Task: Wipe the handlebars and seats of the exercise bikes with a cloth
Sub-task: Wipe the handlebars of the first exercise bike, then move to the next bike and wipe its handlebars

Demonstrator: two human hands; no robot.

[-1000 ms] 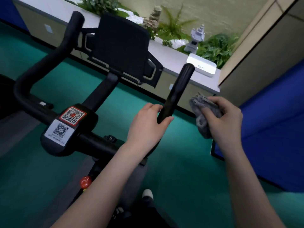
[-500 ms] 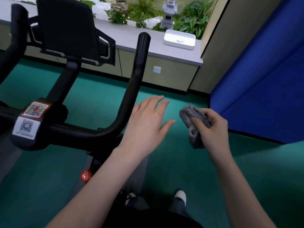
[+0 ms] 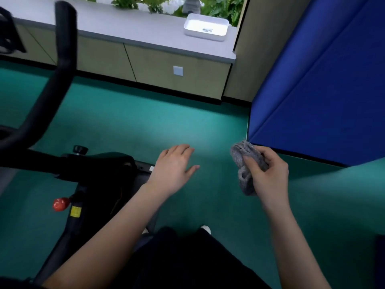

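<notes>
Pinches a crumpled grey cloth (image 3: 239, 155) between thumb (image 3: 253, 162) and curled fingers (image 3: 263, 151) of the right hand (image 3: 268, 174). Grips it bunched, lower end hanging loose below the palm. Holds the left hand (image 3: 173, 167) flat and empty, its fingers (image 3: 183, 148) straight and slightly spread, thumb out, touching nothing. Carries both hands in the air over green floor (image 3: 125, 126), cloth well apart from any bike surface.

Noted at far left: black handlebar (image 3: 62, 59), upright grip curving down towards a cross bar, blurred at the top. Noted below it: dark frame (image 3: 100, 170) with a small black knob (image 3: 80, 149), a red knob (image 3: 60, 204) and a yellow label (image 3: 75, 211). Cannot make out a seat in view. Noted beyond: grey counter (image 3: 125, 28) bearing a white tray (image 3: 206, 27); blue padded panel (image 3: 323, 90) at right, just behind the cloth hand.

Judged to be between surfaces rather than mid-wipe: no contact between cloth and bar. Cannot tell from this view whether the handlebar counts as done. Judged early to middle of the task overall, seats and other bikes being unaccounted for.

Next move calls for bringing the cloth onto a target, either leftward to the bar or round to a seat out of view. Recommend wrapping the cloth round the tube, empty hand steadying the frame. Risk noted: bunched cloth gives a small contact patch, so advisable to open it out first.
</notes>
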